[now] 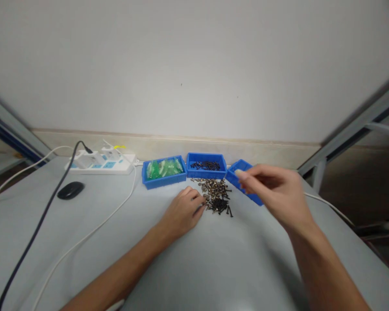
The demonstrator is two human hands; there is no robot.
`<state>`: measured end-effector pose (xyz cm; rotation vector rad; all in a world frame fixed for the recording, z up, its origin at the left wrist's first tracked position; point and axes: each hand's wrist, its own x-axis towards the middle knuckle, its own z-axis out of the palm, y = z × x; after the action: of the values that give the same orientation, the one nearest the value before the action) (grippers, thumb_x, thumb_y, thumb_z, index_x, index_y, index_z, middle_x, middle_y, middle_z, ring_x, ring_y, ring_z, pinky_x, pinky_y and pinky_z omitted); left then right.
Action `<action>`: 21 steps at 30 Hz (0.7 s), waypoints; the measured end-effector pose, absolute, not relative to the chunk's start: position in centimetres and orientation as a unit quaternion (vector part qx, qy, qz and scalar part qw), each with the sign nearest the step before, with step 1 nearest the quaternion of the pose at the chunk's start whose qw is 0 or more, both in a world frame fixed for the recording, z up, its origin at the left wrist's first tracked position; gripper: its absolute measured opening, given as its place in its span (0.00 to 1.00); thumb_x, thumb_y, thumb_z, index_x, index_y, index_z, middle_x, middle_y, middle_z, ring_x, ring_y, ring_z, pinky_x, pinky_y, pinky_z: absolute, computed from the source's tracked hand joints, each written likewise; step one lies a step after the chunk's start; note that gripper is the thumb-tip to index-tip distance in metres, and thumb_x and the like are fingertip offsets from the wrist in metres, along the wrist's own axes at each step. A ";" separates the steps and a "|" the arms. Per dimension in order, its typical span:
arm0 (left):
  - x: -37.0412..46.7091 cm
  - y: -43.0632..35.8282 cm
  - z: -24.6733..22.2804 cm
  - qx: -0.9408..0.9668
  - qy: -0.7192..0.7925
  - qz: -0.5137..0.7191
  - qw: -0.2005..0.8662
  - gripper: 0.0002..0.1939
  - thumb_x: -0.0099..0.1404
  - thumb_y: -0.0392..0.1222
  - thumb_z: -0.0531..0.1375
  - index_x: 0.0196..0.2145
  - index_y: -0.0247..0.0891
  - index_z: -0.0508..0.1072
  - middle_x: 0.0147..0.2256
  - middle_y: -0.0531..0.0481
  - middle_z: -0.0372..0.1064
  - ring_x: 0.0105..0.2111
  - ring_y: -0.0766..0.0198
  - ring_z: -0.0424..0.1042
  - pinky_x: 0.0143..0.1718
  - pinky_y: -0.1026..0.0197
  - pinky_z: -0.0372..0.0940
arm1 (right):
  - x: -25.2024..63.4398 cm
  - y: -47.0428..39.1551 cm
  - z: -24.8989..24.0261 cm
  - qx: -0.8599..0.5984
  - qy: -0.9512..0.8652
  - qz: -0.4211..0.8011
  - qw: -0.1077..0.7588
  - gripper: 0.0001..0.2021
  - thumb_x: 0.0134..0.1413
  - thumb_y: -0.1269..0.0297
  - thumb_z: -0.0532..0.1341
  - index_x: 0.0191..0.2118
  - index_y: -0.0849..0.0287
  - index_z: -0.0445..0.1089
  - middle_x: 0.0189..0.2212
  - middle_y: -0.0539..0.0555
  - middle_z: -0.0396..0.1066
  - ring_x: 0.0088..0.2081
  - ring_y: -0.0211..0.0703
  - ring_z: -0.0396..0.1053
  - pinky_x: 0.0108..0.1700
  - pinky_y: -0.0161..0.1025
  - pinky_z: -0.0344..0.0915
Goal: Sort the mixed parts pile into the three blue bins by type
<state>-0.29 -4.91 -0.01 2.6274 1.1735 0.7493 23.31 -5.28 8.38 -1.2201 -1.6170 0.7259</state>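
My left hand rests on the table with curled fingers at the left edge of a pile of brass-coloured screws and black screws. Whatever its fingertips may hold is hidden. Raised over the right blue tray, my right hand has thumb and fingers pinched together; anything between them is too small to make out. Dark screws lie in the middle blue tray. The left blue tray holds green-and-clear plastic packets.
A white power strip with plugs stands at the back left, a black mouse in front of it. Black and white cables cross the table's left side. Behind the trays is a wall; metal frame bars flank both sides.
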 end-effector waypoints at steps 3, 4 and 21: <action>-0.3 -4.8 -0.1 0.882 0.394 0.243 0.091 0.04 0.68 0.35 0.58 0.39 0.36 0.74 0.37 0.45 0.70 0.40 0.55 0.66 0.43 0.53 0.66 | 21.6 -3.6 5.6 -0.524 -0.688 0.303 0.400 0.16 0.53 0.50 0.67 0.26 0.59 0.76 0.20 0.51 0.69 0.23 0.40 0.63 0.25 0.37 0.57; -0.4 -4.8 -0.2 0.882 0.396 0.237 0.094 0.04 0.69 0.35 0.58 0.39 0.36 0.74 0.37 0.45 0.70 0.40 0.55 0.66 0.44 0.53 0.66 | 21.1 -3.2 4.5 -0.526 -0.682 0.316 0.397 0.16 0.53 0.50 0.67 0.27 0.59 0.76 0.21 0.51 0.70 0.23 0.39 0.63 0.26 0.37 0.57; -0.9 -4.0 0.1 0.846 0.373 0.346 0.158 0.02 0.69 0.36 0.60 0.37 0.38 0.74 0.35 0.48 0.74 0.38 0.59 0.70 0.43 0.56 0.65 | 19.6 -3.7 1.8 -0.500 -0.671 0.362 0.412 0.11 0.55 0.57 0.64 0.35 0.60 0.78 0.25 0.52 0.74 0.27 0.41 0.68 0.32 0.38 0.65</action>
<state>-0.93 -4.04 0.10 2.4201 1.0680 0.9892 19.56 -3.72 1.75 -1.2567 -1.6867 0.9098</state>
